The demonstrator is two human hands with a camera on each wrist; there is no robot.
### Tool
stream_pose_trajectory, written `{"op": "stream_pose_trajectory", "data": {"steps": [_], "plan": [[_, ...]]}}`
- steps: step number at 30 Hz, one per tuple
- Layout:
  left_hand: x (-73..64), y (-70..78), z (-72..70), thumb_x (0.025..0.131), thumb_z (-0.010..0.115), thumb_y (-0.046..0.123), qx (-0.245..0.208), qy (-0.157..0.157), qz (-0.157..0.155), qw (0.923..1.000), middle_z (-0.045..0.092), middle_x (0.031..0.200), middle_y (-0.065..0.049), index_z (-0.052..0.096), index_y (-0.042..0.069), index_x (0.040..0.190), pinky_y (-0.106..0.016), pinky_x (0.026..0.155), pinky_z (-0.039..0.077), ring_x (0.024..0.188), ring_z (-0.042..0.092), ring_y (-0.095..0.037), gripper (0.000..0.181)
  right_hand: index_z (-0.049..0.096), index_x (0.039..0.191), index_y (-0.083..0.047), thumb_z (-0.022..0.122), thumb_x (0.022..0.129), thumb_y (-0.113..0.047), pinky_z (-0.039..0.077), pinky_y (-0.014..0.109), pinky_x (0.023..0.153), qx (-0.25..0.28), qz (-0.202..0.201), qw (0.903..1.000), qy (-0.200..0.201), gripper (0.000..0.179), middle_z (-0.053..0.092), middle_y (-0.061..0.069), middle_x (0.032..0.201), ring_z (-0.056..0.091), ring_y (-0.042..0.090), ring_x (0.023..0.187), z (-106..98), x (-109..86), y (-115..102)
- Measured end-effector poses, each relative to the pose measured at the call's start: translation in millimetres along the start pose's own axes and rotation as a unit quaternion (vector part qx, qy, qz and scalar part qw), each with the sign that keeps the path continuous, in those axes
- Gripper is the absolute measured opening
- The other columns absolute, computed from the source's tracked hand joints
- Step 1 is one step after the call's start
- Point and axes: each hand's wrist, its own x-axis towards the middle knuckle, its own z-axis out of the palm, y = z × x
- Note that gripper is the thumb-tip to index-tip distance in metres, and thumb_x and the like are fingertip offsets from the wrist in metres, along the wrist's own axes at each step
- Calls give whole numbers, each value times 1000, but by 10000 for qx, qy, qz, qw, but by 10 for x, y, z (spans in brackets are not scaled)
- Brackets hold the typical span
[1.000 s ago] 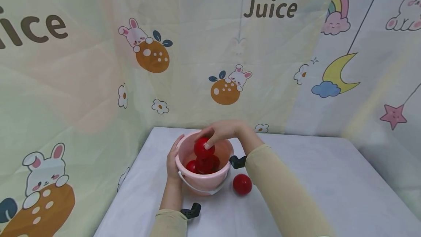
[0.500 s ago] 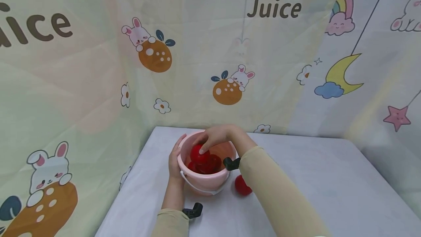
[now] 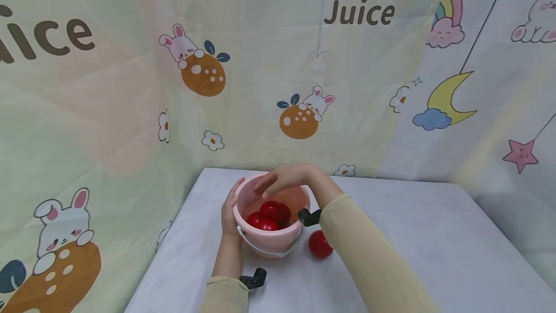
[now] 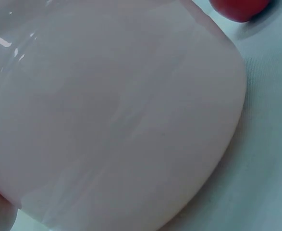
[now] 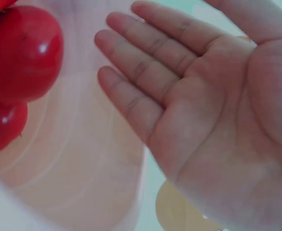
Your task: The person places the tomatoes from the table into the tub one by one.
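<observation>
Several red tomatoes (image 3: 272,210) lie in a pink bucket (image 3: 269,241) with a white handle. My left hand (image 3: 229,209) rests flat along the bucket's left outer side, with extended fingers reaching up by the rim. In the left wrist view, the bucket wall (image 4: 116,106) fills most of the picture. Above the bucket's opening, my right hand (image 3: 284,180) hovers with nothing in it. The right wrist view shows its palm and straight fingers, apart from the nearest tomato (image 5: 25,55). One more tomato (image 3: 320,244) sits on the table to the bucket's right, partly behind the right sleeve.
The bucket stands on a table with a white cloth (image 3: 417,235). Behind and to the left hangs a printed curtain (image 3: 243,62) with rabbits and fruit. Small black devices (image 3: 254,279) are worn at both wrists.
My right hand has lowered a tomato into the bucket and let go of it. That hand now hangs over the opening with its fingers straighter. The left hand has stayed on the bucket.
</observation>
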Motion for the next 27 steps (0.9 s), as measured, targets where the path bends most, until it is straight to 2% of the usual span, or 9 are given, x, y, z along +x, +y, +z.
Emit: {"op": "stream_pose_trajectory", "data": {"steps": [3,6,10,14,17,21,24,27], "plan": [[-6,12,-5,99,50,34,-48,-18,-30,10000,47,149,10,46,40,144,-55,117,32,140,40,-20,46,59,137,-27,71,88,-28,51,53,101,52,-48,10000,-13,51,60,-1,140,49,17,131,-14,-36,-10],[-11,18,-6,99,48,32,-152,-83,-3,9998,47,149,9,46,38,144,-57,118,29,140,40,-21,46,58,138,-28,71,88,-32,51,51,100,9,-77,9999,148,52,59,-4,139,49,17,132,-26,-114,9],[-8,11,-3,99,49,29,-249,-168,58,9995,48,148,8,46,37,144,-58,118,27,141,39,-22,46,58,137,-33,70,87,-41,52,49,100,45,-160,9979,621,52,59,-11,137,48,15,132,-27,-271,117],[12,-19,-3,99,49,29,-228,-181,102,9995,47,149,7,44,36,146,-57,117,30,141,40,-22,47,57,139,-32,65,90,-42,50,49,101,250,-358,9922,1169,50,56,-3,143,48,17,133,16,-467,302],[10,-5,9,100,47,29,-163,-234,198,9994,46,151,5,43,34,147,-56,117,32,141,39,-22,48,54,141,-29,62,92,-38,49,51,103,596,-513,9838,1611,50,53,4,147,47,23,135,87,-628,446],[-1,34,26,100,44,26,-129,-314,337,9989,45,152,2,43,31,148,-57,116,32,142,38,-25,49,51,143,-29,60,95,-33,45,57,106,1105,-712,9647,2280,50,51,3,148,45,28,139,239,-823,668],[-2,34,23,99,45,26,-166,-279,304,9990,46,151,2,43,31,148,-57,117,31,141,39,-24,49,49,144,-32,60,95,-36,41,61,109,1236,-635,9524,2715,51,50,-4,149,43,26,142,403,-947,842],[-4,24,13,100,45,27,-167,-198,262,9993,46,151,3,43,32,147,-57,117,30,141,40,-23,48,47,145,-35,61,94,-40,39,61,109,1321,-443,9463,2918,53,48,-7,151,41,26,143,590,-1036,996]]}}
